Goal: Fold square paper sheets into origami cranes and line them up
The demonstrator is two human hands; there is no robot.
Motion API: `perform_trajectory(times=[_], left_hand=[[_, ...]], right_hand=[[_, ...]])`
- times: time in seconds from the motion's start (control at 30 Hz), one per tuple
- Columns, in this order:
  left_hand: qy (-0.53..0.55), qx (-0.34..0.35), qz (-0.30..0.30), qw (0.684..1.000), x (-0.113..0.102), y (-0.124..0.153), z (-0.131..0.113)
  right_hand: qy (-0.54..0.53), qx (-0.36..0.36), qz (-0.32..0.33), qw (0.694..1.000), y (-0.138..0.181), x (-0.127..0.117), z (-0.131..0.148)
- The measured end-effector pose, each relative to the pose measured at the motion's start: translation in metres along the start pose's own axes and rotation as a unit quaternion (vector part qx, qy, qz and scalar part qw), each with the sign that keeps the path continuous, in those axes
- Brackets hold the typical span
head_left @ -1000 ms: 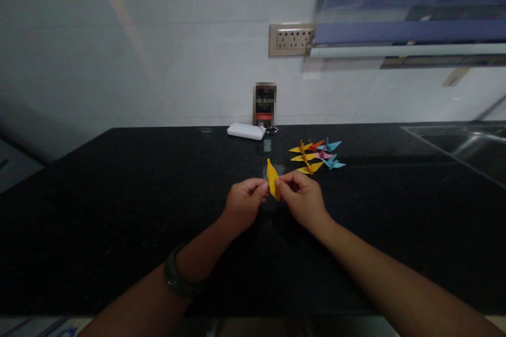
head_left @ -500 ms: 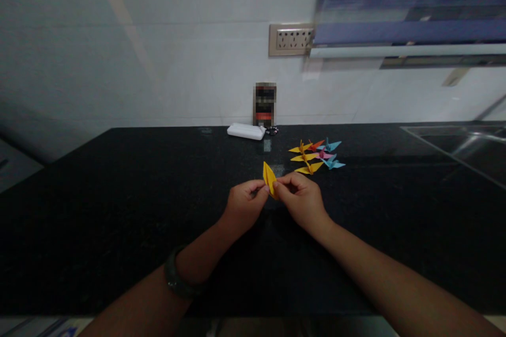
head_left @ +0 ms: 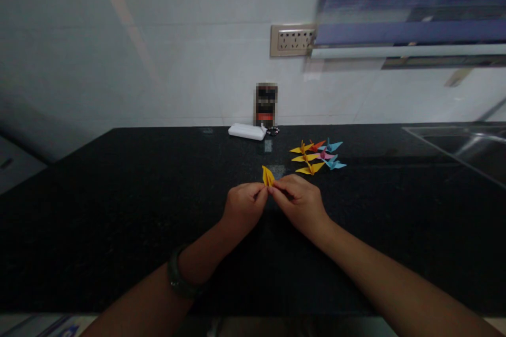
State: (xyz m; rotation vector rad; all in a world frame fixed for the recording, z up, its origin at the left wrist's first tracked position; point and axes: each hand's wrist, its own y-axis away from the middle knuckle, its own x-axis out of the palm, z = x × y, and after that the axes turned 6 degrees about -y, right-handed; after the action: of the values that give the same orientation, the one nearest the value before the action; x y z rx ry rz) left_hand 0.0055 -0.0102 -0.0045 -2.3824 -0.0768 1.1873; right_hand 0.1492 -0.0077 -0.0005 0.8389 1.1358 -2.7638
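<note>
A small folded yellow paper piece (head_left: 268, 176) is pinched between my left hand (head_left: 243, 206) and my right hand (head_left: 298, 201) just above the black countertop (head_left: 118, 195). Both hands have their fingertips pressed together on the paper's lower end; only its pointed upper half shows above them. A dark band sits on my left wrist. Behind my right hand lies a cluster of finished paper cranes (head_left: 317, 156) in yellow, orange, pink and blue.
A flat white case (head_left: 247, 131) and a small upright dark box (head_left: 265, 105) stand at the back by the white wall. A wall socket (head_left: 292, 40) is above them. A steel sink (head_left: 462, 145) is at the far right.
The yellow paper has tipped to the left and sunk lower into my fingers, so less of it shows. Both hands have closed in slightly on it.
</note>
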Motion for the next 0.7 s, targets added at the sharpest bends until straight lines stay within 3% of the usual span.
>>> perform_trajectory(times=[0.17, 0.5, 0.6, 0.7], left_hand=[[-0.030, 0.011, -0.006, 0.999, 0.000, 0.000, -0.001], [-0.011, 0.045, 0.006, 0.999, -0.001, -0.003, 0.002], [0.107, -0.022, -0.015, 0.994, -0.001, -0.005, 0.002], [0.234, -0.117, -0.024, 0.965, 0.002, -0.006, 0.002]], right_hand=[[0.018, 0.000, 0.014, 1.000, -0.001, -0.001, 0.001], [-0.065, 0.118, -0.002, 0.991, -0.002, 0.003, -0.006], [-0.113, 0.150, 0.013, 0.982, -0.002, 0.004, -0.010], [-0.152, 0.167, 0.035, 0.973, -0.003, 0.003, -0.013]])
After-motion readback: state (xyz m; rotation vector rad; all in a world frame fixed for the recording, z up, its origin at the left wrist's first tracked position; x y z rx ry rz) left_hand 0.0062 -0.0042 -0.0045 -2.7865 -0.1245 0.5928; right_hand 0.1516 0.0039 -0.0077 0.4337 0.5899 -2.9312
